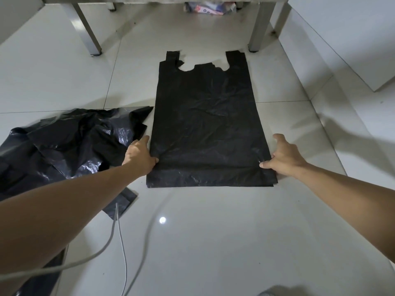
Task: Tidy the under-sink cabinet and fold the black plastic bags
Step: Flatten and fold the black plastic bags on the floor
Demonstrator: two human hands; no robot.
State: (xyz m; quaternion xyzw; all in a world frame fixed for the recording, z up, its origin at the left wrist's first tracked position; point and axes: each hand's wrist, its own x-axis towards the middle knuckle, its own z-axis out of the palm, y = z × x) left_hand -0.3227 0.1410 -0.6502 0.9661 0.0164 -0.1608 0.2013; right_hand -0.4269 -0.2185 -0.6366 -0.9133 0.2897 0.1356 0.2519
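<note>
Glossy tiled floor (213, 242) with black bag (205, 124) spread flat, left hand (140, 155) and right hand (284, 158) fingers pinching its side edges; thin, limp, slippery, best gripped at edges.

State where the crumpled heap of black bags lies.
In the head view the crumpled heap of black bags lies on the floor at left, beside the flattened bag and behind the left hand.

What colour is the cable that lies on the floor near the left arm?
The cable is light grey, shown best in the head view.
</note>
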